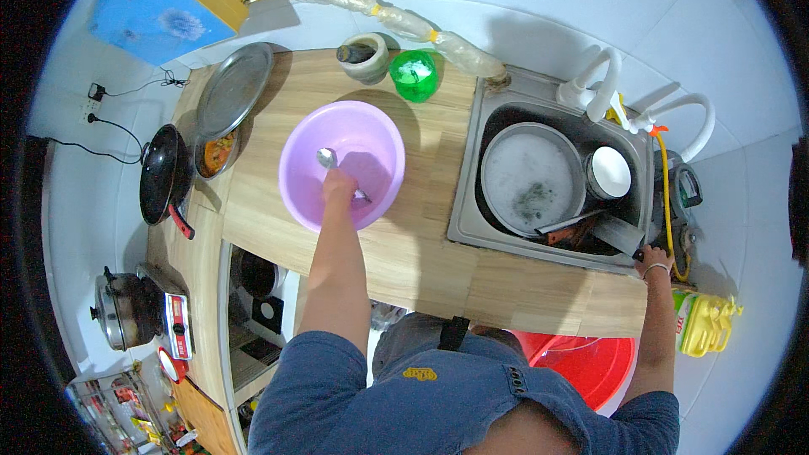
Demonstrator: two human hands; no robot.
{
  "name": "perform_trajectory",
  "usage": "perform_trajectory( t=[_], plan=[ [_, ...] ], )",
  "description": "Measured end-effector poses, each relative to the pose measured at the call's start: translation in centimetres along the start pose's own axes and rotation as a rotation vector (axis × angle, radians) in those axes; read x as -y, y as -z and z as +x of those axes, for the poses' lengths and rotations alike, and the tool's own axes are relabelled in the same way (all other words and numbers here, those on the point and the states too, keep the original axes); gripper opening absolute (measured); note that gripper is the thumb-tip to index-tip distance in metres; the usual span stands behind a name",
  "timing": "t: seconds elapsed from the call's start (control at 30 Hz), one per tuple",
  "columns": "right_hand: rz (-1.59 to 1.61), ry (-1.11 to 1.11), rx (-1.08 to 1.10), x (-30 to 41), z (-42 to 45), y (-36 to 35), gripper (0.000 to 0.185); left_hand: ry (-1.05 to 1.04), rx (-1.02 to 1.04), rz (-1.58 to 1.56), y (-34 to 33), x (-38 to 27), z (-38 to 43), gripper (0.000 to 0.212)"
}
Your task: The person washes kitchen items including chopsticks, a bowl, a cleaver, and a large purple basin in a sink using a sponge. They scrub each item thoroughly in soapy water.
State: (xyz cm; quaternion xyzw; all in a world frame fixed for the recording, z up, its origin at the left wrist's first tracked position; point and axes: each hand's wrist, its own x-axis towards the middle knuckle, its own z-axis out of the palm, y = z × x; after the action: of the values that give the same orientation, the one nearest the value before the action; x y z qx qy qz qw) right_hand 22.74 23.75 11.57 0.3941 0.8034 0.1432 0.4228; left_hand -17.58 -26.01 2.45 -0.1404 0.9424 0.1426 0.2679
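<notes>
My left hand (340,184) reaches down into a lilac plastic basin (292,139) on the wooden countertop. It is closed around a metal spoon (327,157); the spoon's bowl sticks out above the fingers and a thin metal end shows below. At the front right corner of the sink (464,215), my right hand (655,259) grips the dark handle of a broad-bladed kitchen knife (619,235). Its blade points left into the sink. Beside the blade lies another knife-like item (572,224) with a brown part. A large round metal pan (531,164) full of foamy water fills the sink's left side.
White bowls (611,172) stand in the sink under white faucets (607,82). Behind the basin are a stone mortar (370,66) and a green bowl (414,76). Leftward are a metal lid (235,88), a dish of food (218,155) and a black wok (161,174). Below sits a red tub (588,366).
</notes>
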Motion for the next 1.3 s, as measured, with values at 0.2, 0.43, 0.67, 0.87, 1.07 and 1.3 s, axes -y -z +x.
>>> perform_trajectory(
  t=[0.2, 0.43, 0.67, 0.87, 1.07, 1.3],
  plan=[
    [0.107, 0.039, -0.113, 1.1, -0.7, 0.5, 0.041, 0.037, -0.225, -0.048, -0.3, -1.5, -1.9, 0.029],
    [0.212, 0.134, -0.35, 3.3, -1.2, 0.7, 0.03, -0.084, 0.14, -0.751, 0.8, -0.3, -3.6, 0.011],
    [0.408, 0.326, -0.516, 6.3, -2.0, 2.1, 0.021, -0.344, 0.271, -1.083, 2.5, -2.5, -9.9, 0.009],
    [0.727, 0.617, -0.535, 9.9, -3.3, 4.1, 0.016, -0.568, 0.37, -1.046, 2.2, -6.2, -15.6, 0.006],
    [1.064, 0.777, -0.159, 14.9, -4.6, 7.3, 0.024, -0.588, 0.518, -0.964, -2.6, -9.7, -17.6, 0.005],
    [0.829, 0.801, -0.087, 21.3, 5.6, 6.0, 0.028, -0.314, 0.655, -0.851, -10.8, -14.8, -17.3, 0.009]
  ],
)
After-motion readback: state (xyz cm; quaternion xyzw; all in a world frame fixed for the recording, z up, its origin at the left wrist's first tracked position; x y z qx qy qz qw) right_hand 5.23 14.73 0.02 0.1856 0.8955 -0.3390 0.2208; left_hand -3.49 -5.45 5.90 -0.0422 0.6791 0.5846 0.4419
